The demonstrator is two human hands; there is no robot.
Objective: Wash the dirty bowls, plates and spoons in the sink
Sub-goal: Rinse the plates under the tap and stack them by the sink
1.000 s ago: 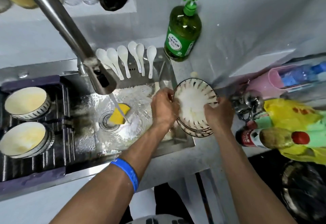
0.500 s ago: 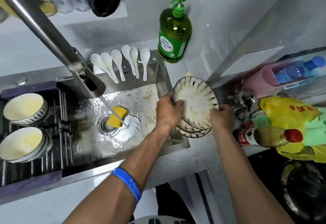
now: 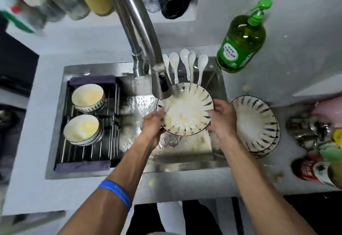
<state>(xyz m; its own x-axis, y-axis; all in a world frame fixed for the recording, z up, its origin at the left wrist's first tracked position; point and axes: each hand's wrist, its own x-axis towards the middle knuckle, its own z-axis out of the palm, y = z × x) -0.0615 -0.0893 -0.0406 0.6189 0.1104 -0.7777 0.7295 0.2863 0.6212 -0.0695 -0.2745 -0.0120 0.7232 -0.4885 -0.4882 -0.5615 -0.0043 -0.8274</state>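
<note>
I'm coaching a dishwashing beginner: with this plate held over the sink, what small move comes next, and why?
Probably tilt the plate under the faucet head: the left hand and right hand grip its rims, yellowish residue shows in its centre.

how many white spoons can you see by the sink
5, standing in a row on the sink's back ledge: spoons. The faucet may hide more.

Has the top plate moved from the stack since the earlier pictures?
Yes. Both hands, left hand and right hand, now hold the top plate over the sink under the faucet, left of the plate stack on the counter.
</note>
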